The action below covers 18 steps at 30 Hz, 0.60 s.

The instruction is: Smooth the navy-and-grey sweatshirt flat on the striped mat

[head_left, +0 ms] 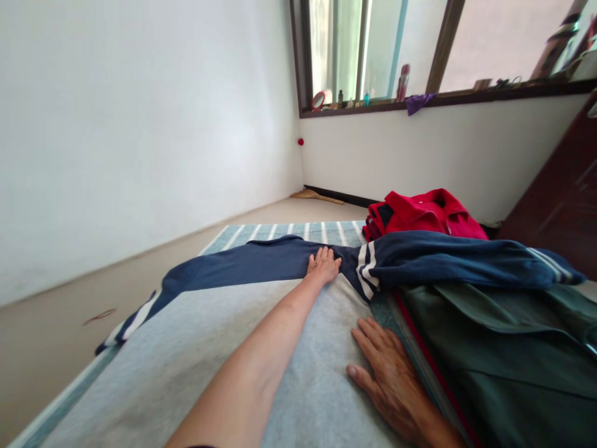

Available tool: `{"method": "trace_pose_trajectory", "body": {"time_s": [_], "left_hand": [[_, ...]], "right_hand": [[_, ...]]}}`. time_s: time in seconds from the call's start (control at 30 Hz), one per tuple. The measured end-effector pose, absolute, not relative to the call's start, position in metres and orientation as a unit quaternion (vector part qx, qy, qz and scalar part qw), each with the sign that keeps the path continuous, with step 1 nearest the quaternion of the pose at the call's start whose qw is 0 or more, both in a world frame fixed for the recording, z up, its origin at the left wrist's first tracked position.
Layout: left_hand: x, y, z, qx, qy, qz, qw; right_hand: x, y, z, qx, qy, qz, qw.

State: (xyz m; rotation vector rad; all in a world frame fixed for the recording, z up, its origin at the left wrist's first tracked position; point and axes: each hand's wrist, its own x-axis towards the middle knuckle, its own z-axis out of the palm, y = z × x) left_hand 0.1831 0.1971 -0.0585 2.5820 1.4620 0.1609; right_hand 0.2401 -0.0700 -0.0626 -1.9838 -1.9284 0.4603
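Note:
A grey and navy sweatshirt (233,348) with white stripes lies spread flat on a striped mat (289,231). My left hand (323,264) reaches far forward and rests palm down on the navy shoulder part, fingers stretched out. My right hand (390,373) lies flat on the grey body near its right edge, fingers apart. Neither hand holds anything. One navy sleeve stretches left toward the floor; the other sleeve (466,256) drapes right over other clothes.
A dark green garment (504,348) lies to the right, with folded red clothing (424,214) behind it. A dark wooden cabinet (564,186) stands at far right. The window sill (443,98) carries bottles and small items. White wall and bare floor (60,323) lie left.

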Motion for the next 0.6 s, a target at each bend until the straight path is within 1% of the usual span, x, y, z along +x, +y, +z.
{"method": "trace_pose_trajectory", "body": {"time_s": [0.23, 0.33, 0.47, 0.6], "left_hand": [[0.176, 0.174, -0.043, 0.880, 0.457, 0.114, 0.059], [0.169, 0.153, -0.034, 0.888, 0.442, 0.119, 0.052], [0.142, 0.109, -0.026, 0.915, 0.389, 0.079, 0.070], [0.098, 0.040, -0.017, 0.937, 0.333, 0.005, 0.108]], "right_hand": [[0.243, -0.073, -0.072, -0.681, -0.690, 0.107, 0.221], [0.244, -0.073, -0.070, -0.676, -0.694, 0.097, 0.227], [0.247, -0.072, -0.066, -0.673, -0.702, 0.098, 0.210], [0.250, -0.072, -0.066, -0.666, -0.711, 0.093, 0.206]]}}
